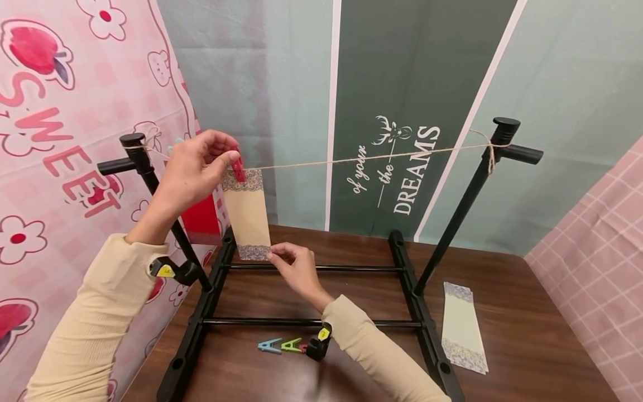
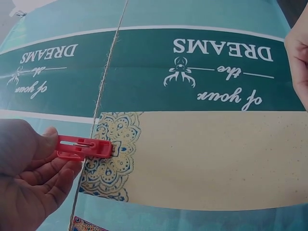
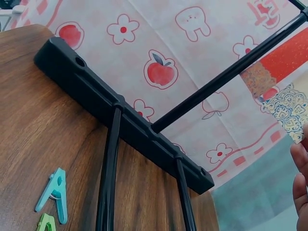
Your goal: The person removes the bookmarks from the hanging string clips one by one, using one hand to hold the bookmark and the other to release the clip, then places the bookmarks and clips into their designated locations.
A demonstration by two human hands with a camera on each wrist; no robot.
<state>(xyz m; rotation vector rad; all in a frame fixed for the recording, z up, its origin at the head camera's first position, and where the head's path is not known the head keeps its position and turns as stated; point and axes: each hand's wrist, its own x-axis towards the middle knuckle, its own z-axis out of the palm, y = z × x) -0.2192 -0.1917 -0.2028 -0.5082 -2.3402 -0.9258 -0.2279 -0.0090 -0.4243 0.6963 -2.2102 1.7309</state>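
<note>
My left hand [image 1: 193,173] pinches a red clothespin [image 1: 238,169] between thumb and fingers. In the left wrist view the clothespin [image 2: 84,147] sits across the twine [image 2: 101,86] and the patterned top edge of a cream card [image 2: 216,159]. The card [image 1: 246,218] hangs lengthwise below the twine, with a lace-like blue border at both ends. At its lower right corner, my right hand [image 1: 296,271] pinches the edge between thumb and fingers. Only some fingers of the right hand [image 3: 300,168] show in the right wrist view.
Twine spans two black posts [image 1: 457,218] of a floor-standing frame on a wooden table [image 1: 527,312]. A red card [image 1: 201,219] hangs behind my left forearm. Blue [image 1: 269,345] and green clothespins [image 1: 291,345] lie in front. Several cream cards [image 1: 463,324] are stacked at right.
</note>
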